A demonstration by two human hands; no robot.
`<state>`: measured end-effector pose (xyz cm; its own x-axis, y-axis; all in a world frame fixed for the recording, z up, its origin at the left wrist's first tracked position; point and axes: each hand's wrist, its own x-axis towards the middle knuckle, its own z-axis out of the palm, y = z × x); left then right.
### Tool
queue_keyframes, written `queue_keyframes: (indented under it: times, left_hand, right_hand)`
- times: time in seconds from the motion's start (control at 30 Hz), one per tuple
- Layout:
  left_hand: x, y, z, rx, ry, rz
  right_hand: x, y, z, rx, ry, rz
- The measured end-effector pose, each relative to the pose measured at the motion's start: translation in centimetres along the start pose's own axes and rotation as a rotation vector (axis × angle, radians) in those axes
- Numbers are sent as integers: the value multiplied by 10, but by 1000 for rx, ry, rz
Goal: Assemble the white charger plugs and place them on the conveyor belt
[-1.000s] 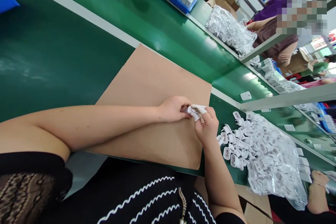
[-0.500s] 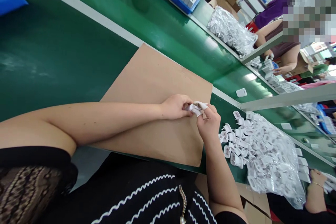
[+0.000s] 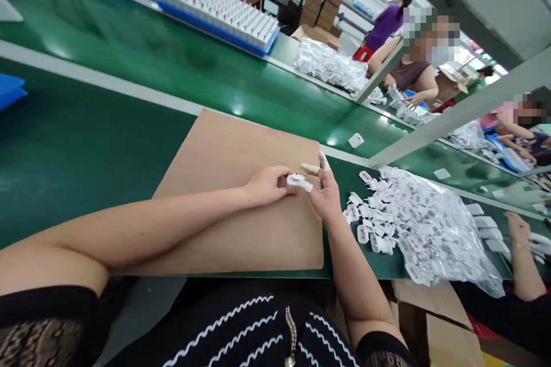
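Note:
My left hand (image 3: 267,184) and my right hand (image 3: 323,195) meet over a brown cardboard sheet (image 3: 241,155) on the green table. Between them is a small white plug part (image 3: 298,181). The left hand's fingers are curled and pinch its left end. The right hand's thumb, in a white finger cot, presses against its right end, while the index and middle fingers, also in finger cots, stick out straight. To the right of my right hand lies a heap of white plug parts in clear wrapping (image 3: 413,223).
A green conveyor belt (image 3: 172,63) runs behind the cardboard. A blue tray of white parts (image 3: 219,11) and a bag of wrapped parts (image 3: 329,66) stand beyond it. Other people work across the belt. Someone's hand (image 3: 519,229) reaches in at the right. A cardboard box (image 3: 434,315) sits below.
The camera has swung up, showing more of the far side. My right hand's index and middle fingers have straightened away from the white part, which both hands still hold.

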<state>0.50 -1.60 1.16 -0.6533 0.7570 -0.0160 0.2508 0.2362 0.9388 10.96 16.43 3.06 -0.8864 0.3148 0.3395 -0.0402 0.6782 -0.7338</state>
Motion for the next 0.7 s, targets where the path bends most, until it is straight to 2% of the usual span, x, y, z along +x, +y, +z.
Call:
queue_keyframes:
  times: [0.03,0.1,0.17,0.27,0.33,0.43,0.5,0.53,0.57,0.63,0.67,0.7]
  left_hand:
    - [6,2,-4,14,-6,-3]
    - [26,5,-14,59,47,1]
    - [56,5,-29,129,164,-7]
    - [109,-2,-56,230,336,-49]
    - [138,-11,-73,283,432,-87]
    - [163,-26,-90,360,504,-169]
    - [168,-32,-94,406,538,-217]
    - [167,-33,-93,435,597,-218]
    - [166,-32,-91,464,676,-191]
    - [165,-26,-80,509,816,-50]
    - [167,-22,-72,523,822,54]
    - [171,-17,-62,534,767,161]
  right_hand:
    - [3,6,-10,-32,55,19]
    - [10,22,-35,-245,189,93]
    - [14,39,-59,-522,261,297]
    - [14,58,-83,-738,199,624]
    - [11,65,-88,-754,120,701]
    - [7,68,-87,-757,87,633]
    - [6,68,-85,-737,90,538]
    - [6,68,-83,-726,84,499]
    - [6,69,-81,-713,73,469]
    - [6,69,-77,-662,66,425]
    - [6,69,-74,-608,76,400]
    - [6,68,-71,-517,94,370]
